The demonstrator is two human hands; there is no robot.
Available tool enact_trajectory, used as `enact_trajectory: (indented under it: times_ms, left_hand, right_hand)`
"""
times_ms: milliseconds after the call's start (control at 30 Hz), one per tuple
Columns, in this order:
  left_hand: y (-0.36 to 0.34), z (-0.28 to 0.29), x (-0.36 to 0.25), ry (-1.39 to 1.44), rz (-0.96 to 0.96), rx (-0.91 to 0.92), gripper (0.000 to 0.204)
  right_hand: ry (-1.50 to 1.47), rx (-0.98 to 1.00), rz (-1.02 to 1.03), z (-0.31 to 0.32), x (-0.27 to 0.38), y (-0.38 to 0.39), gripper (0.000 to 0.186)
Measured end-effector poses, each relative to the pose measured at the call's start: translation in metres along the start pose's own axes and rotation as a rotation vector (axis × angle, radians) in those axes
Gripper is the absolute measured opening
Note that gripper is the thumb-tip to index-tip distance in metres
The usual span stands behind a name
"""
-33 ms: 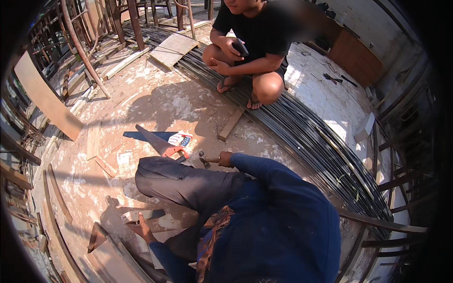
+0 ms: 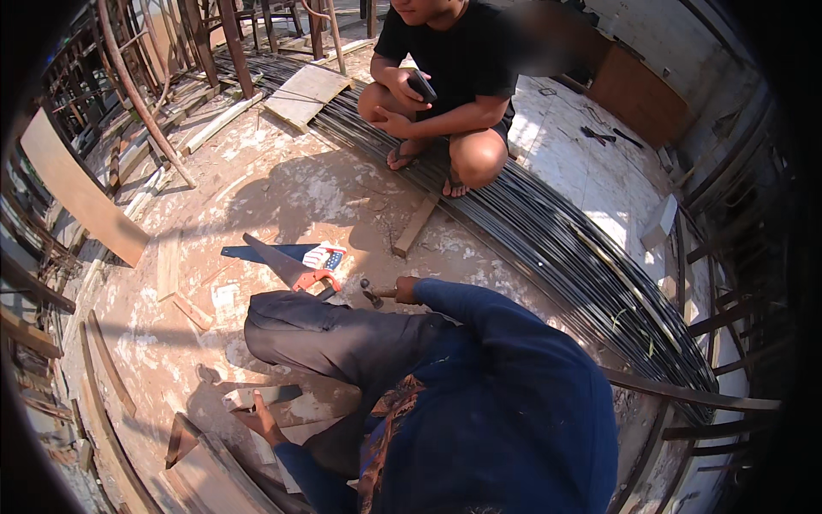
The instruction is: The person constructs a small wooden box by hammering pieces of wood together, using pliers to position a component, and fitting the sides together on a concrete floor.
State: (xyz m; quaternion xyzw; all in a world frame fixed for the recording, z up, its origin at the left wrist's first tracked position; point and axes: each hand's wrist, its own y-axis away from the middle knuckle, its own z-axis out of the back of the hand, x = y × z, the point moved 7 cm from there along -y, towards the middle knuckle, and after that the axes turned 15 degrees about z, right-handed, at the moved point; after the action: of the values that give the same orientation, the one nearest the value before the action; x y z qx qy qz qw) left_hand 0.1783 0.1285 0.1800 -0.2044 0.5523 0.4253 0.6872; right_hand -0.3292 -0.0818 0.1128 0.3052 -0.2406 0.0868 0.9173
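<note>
My right hand (image 2: 406, 289) is closed around the handle of a hammer (image 2: 371, 293), whose metal head is beside my bent knee. Below that leg, my left hand (image 2: 262, 420) grips a short pale wood piece (image 2: 242, 399) near the floor. A handsaw (image 2: 278, 262) with a red handle lies beyond my knee, across a dark blade (image 2: 244, 253) with a white and blue patterned handle (image 2: 325, 255). Loose boards (image 2: 205, 475) sit beside my left arm at the lower left.
A crouching person (image 2: 445, 103) holding a dark object rests their feet on a long bundle of metal rods (image 2: 582, 265). A tall board (image 2: 81, 180) stands at left, a short block (image 2: 415, 227) lies ahead, a panel (image 2: 304, 90) lies behind, and dark wooden frames (image 2: 728, 325) line the right.
The view has shifted slightly, with the crouching person and rods appearing a little farther left and up. Both my hands keep their holds with almost no movement.
</note>
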Motion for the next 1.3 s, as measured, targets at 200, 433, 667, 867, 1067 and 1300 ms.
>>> enact_trajectory:
  times_ms: [200, 433, 667, 867, 1067, 1300]
  left_hand:
    - [-0.016, -0.021, -0.005, -0.192, -0.08, 0.094, 0.063]
    - [0.002, -0.043, -0.028, -0.237, -0.252, -0.004, 0.061]
    - [-0.017, -0.054, -0.022, -0.019, -0.181, 0.034, 0.076]
    - [-0.025, -0.028, -0.11, -0.093, -0.249, -0.102, 0.07]
    - [-0.082, -0.03, -0.09, -0.18, -0.265, -0.027, 0.071]
    - [-0.04, -0.056, -0.215, -0.375, 0.015, 0.262, 0.061]
  right_hand:
    - [0.22, -0.03, 0.075, 0.0, 0.001, 0.017, 0.04]
    - [0.307, 0.036, 0.109, -0.015, -0.037, 0.024, 0.041]
    - [0.391, 0.01, -0.023, -0.003, -0.078, 0.018, 0.044]
    - [-0.68, -0.188, 0.225, 0.033, 0.039, 0.024, 0.059]
    - [-0.014, -0.082, 1.015, 0.06, 0.293, 0.102, 0.088]
    - [0.297, 0.171, 0.635, 0.098, 0.309, 0.109, 0.107]
